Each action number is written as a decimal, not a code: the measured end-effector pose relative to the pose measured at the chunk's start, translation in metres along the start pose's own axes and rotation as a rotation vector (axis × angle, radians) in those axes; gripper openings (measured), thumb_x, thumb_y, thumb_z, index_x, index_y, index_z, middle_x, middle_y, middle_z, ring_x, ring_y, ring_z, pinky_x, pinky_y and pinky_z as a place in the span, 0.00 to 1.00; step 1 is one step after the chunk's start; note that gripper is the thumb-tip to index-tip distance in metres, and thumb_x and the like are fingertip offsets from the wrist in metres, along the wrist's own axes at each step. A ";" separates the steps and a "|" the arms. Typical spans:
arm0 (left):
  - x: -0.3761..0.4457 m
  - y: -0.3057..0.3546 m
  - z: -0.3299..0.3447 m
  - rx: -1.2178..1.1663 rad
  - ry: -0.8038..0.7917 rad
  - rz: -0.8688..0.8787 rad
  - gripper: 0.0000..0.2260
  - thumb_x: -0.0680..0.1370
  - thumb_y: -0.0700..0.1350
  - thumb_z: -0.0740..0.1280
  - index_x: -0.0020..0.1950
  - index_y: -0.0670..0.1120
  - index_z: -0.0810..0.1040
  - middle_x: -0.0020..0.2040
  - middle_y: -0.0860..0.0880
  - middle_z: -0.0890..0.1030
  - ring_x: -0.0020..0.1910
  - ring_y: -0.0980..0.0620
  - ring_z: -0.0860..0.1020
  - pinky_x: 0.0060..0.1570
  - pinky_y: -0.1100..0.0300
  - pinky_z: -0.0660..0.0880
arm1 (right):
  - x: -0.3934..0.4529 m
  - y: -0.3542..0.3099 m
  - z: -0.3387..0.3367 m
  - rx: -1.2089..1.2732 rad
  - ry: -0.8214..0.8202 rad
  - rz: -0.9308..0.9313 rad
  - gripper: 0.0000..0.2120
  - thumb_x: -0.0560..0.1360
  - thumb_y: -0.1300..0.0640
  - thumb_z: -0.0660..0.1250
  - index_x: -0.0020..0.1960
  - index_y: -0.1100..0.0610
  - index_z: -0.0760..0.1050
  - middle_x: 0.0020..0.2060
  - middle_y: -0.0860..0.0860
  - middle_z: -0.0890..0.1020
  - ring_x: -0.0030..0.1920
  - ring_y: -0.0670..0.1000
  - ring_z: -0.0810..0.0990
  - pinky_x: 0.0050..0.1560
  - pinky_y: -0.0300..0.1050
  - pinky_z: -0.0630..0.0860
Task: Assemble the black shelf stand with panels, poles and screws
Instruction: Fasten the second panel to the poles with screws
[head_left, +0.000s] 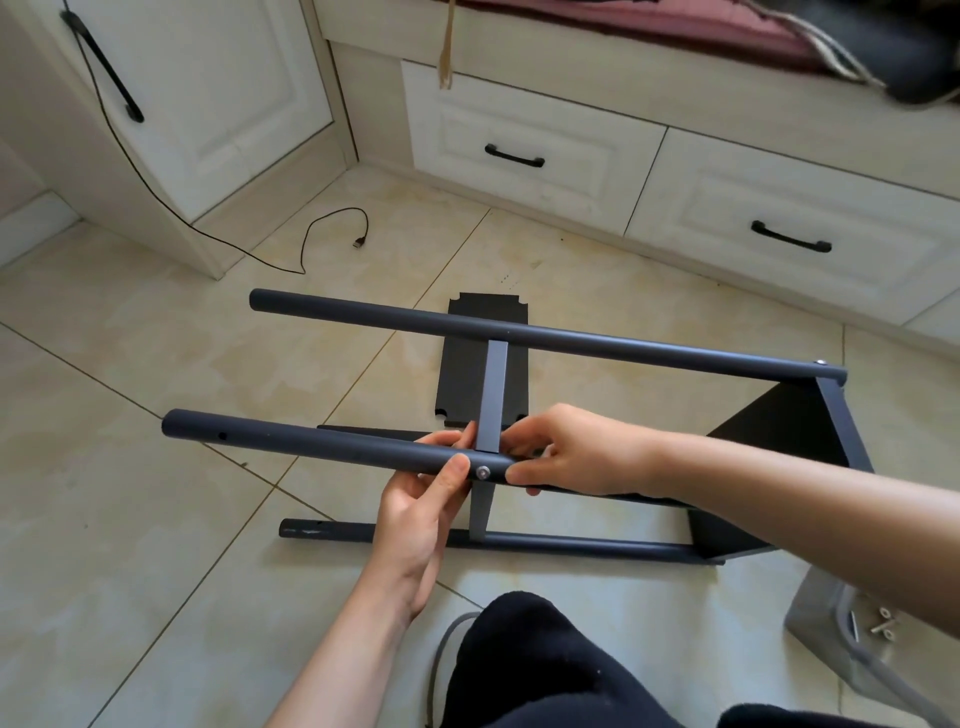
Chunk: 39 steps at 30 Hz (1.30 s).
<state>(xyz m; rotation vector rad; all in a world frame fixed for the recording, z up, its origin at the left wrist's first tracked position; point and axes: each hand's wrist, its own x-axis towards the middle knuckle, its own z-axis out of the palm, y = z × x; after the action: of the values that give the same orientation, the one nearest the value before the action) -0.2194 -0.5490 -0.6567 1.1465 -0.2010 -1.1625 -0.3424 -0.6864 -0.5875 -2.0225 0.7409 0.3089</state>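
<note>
Two hands pinch the near pole (322, 441) beside its screw (483, 472): left hand (421, 525), right hand (576, 452). The stand's (779, 426) poles run left-right, level above the floor (130, 338).

No readable text

No words, labels, brand marks, numbers or signs can be read on anything in view; all surfaces shown are plain and unmarked.
</note>
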 end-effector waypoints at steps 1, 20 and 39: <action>0.000 0.002 0.002 0.006 -0.004 0.001 0.17 0.72 0.43 0.70 0.60 0.43 0.76 0.61 0.47 0.84 0.63 0.45 0.80 0.67 0.50 0.72 | -0.001 0.000 -0.001 -0.004 0.009 0.001 0.07 0.79 0.56 0.66 0.52 0.60 0.80 0.41 0.53 0.83 0.37 0.43 0.79 0.39 0.33 0.75; -0.005 0.087 0.116 0.433 -0.248 0.233 0.08 0.79 0.41 0.70 0.57 0.42 0.78 0.53 0.47 0.86 0.55 0.52 0.84 0.50 0.64 0.79 | -0.087 -0.016 -0.079 0.028 0.321 -0.018 0.09 0.80 0.57 0.64 0.55 0.60 0.80 0.49 0.62 0.81 0.43 0.50 0.76 0.56 0.57 0.75; -0.046 0.069 0.258 1.075 -0.428 0.493 0.12 0.78 0.51 0.73 0.56 0.47 0.78 0.48 0.52 0.83 0.50 0.55 0.82 0.51 0.60 0.79 | -0.202 0.036 -0.082 0.486 0.787 0.128 0.14 0.78 0.60 0.68 0.63 0.57 0.77 0.56 0.49 0.83 0.56 0.46 0.81 0.55 0.39 0.76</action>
<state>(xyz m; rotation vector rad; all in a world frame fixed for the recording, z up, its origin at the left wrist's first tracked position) -0.3650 -0.6718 -0.4644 1.5998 -1.4873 -0.8093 -0.5295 -0.6924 -0.4703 -1.5960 1.2795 -0.5895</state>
